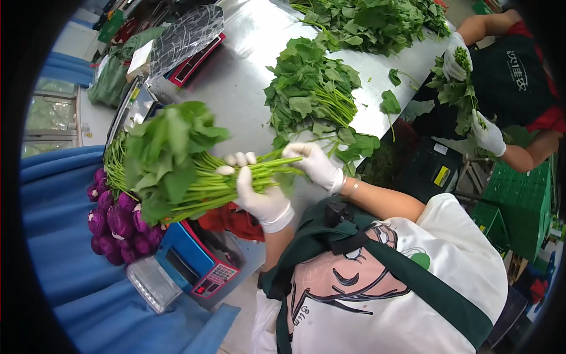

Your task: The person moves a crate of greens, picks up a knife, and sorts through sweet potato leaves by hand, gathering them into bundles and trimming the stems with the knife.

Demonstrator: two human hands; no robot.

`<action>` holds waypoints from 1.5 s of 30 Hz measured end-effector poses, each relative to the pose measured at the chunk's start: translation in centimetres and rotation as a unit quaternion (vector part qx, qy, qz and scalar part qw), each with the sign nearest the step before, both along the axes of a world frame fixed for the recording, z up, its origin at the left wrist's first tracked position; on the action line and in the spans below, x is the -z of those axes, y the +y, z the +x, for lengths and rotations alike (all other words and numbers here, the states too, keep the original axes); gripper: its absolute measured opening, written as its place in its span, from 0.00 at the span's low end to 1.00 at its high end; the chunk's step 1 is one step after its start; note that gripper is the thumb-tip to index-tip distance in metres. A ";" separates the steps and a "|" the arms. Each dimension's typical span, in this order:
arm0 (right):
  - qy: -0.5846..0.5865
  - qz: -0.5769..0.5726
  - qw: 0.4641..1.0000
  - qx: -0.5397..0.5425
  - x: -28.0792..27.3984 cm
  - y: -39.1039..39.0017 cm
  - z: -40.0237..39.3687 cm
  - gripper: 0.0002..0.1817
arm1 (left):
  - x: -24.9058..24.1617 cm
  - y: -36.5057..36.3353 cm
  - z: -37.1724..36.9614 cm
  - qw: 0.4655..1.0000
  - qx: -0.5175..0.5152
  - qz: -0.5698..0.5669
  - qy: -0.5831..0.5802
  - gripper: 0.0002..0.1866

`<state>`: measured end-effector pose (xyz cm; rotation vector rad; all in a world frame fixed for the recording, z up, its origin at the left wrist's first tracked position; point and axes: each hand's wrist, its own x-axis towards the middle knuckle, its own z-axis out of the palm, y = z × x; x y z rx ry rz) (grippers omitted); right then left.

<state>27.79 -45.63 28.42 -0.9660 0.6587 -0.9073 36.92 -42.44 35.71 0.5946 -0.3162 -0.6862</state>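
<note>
A thick bunch of long-stemmed leafy greens point(177, 159) is raised over the left side of the metal table, leaves pointing left and slightly blurred. My left hand point(265, 200), in a white glove, is wrapped round its stems, with fingertips showing on the far side. At the cut stem ends, my gloved right hand point(318, 167) pinches some of the stems between thumb and fingers. Just beyond my hands, a pile of the same greens point(312, 88) lies on the table point(239, 88), stems toward the right.
A larger heap of greens point(371, 23) covers the far end. Across the table, a co-worker's gloved hands point(488, 134) hold greens. At left are a blue-and-red scale point(188, 259), purple vegetables point(121, 221) and a blue curtain point(59, 206). Green crates point(519, 189) stand at right.
</note>
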 end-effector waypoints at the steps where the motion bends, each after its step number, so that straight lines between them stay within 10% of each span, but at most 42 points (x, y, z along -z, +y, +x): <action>1: 0.130 -0.113 0.980 -0.096 0.0 -0.2 -1.2 0.13 | -0.5 0.0 1.1 0.998 0.044 0.038 0.014 0.14; 5: 0.319 -0.505 0.753 -0.275 -4.4 -1.8 -4.4 0.09 | -0.8 1.0 3.7 0.966 0.216 0.094 0.103 0.13; 9: 0.371 -0.450 0.706 -0.400 -5.0 -1.3 -7.4 0.10 | 0.1 0.8 4.5 0.930 0.316 0.034 0.182 0.12; 12: 0.588 -0.322 0.543 -0.506 -6.1 -3.3 -10.9 0.18 | 0.9 1.0 4.5 0.934 0.320 0.028 0.159 0.12; 15: 0.603 -0.290 0.618 -0.412 -8.7 -4.7 -10.6 0.32 | 1.0 0.7 3.7 0.944 0.311 0.044 0.102 0.13; 17: 0.295 -0.204 0.894 -0.268 -6.0 -4.8 -8.6 0.40 | 0.6 0.6 2.6 0.945 0.313 0.031 0.093 0.13; 19: 0.174 -0.097 0.930 -0.308 -6.9 -4.3 -5.4 0.53 | 1.0 0.5 2.0 0.946 0.314 0.018 0.072 0.14; 22: 0.046 -0.137 0.925 -0.350 -4.3 -3.4 -2.0 0.46 | 1.5 0.5 1.3 0.952 0.307 0.012 -0.018 0.15; 32: 0.152 -0.065 0.878 -0.450 -5.8 -5.2 -2.3 0.23 | 1.6 1.8 3.0 0.921 0.298 0.149 -0.201 0.16; 39: 0.024 0.173 0.944 -0.279 -5.5 -3.1 -1.9 0.11 | 4.6 2.7 4.7 0.896 0.360 0.179 -0.191 0.15; 45: -0.150 0.156 0.976 -0.033 -3.5 -4.0 -3.7 0.07 | 3.3 2.6 3.6 0.871 0.428 0.184 -0.160 0.16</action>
